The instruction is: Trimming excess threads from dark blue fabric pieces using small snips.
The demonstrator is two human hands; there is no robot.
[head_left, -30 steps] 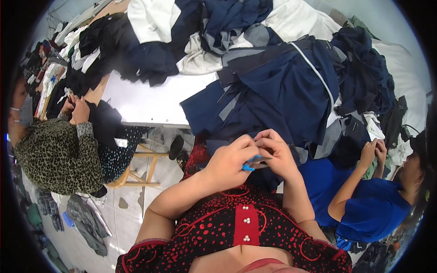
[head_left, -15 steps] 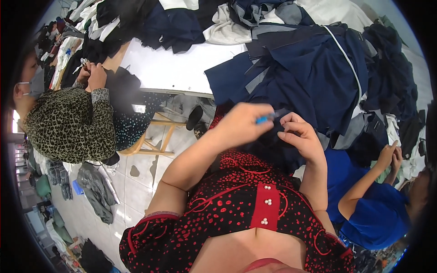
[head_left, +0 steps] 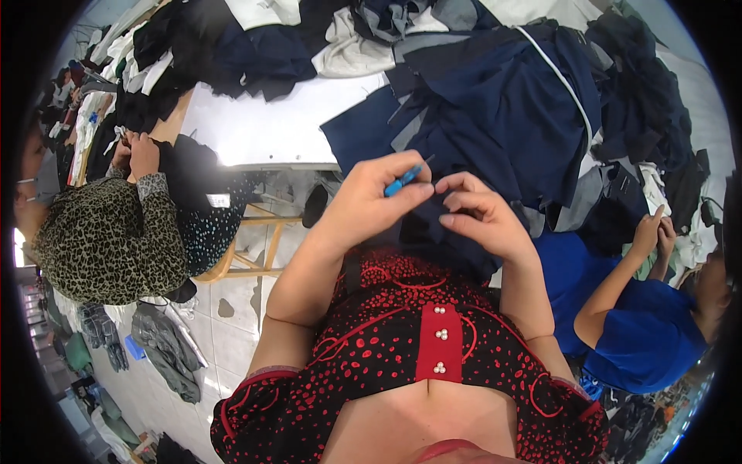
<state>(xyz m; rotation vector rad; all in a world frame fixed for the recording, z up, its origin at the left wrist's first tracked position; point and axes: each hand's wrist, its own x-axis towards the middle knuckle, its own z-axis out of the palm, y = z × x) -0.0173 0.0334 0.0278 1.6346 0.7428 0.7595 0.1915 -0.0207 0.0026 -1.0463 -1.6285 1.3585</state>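
Note:
My left hand [head_left: 375, 193] is closed around a small blue-handled tool [head_left: 398, 184] with a thin dark tip pointing up and away from me. Close beside it, my right hand [head_left: 483, 216] has its fingers curled toward the thumb. What those fingertips hold, if anything, is too small to make out. Dark navy cloth [head_left: 413, 228] lies below and behind both hands, over my lap. Beyond them, a large pile of navy cut pieces [head_left: 502, 108] spreads across the table, with a white cord [head_left: 568, 73] lying over it.
A white tabletop [head_left: 232, 131] shows at the far left. Grey and white cloth [head_left: 352, 50] is heaped at the back. A person in a leopard-print top [head_left: 108, 240] works at left near a wooden stool [head_left: 259, 247]. Another person in blue [head_left: 645, 340] works at right.
My left hand has moved left and slightly up with the blue tool, away from the right hand's fingertips. My right hand has shifted slightly left. The whole view has also shifted.

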